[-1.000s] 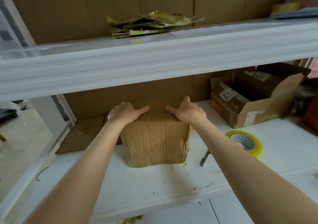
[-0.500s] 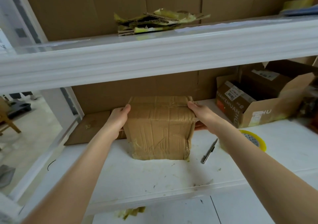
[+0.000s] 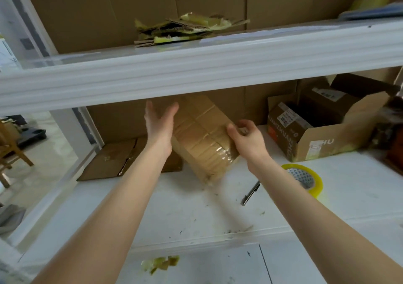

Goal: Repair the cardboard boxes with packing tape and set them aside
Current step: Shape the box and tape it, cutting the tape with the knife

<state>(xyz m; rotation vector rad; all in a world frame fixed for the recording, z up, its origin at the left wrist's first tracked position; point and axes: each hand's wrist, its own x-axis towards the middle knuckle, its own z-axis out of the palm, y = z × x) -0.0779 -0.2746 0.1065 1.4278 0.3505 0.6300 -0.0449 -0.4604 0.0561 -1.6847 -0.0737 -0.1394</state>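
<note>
Brown flattened cardboard (image 3: 113,164) lies at the left of the white shelf (image 3: 174,214). The left hand (image 3: 159,124), fingers straight, presses the taped box (image 3: 202,140), which is tilted on one corner, its top close under the upper shelf rail (image 3: 196,74). The right hand (image 3: 248,140) curls round the box's right edge. To the right lie a slim metal tool (image 3: 250,193), a tape roll (image 3: 305,179) and an open carton (image 3: 327,135).

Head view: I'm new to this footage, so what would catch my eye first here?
A tilted, taped box is mid-frame under the upper shelf, the left hand flat on its left side and the right hand gripping its right edge. A yellow tape roll lies on the lower shelf to the right, before an open box.
</note>
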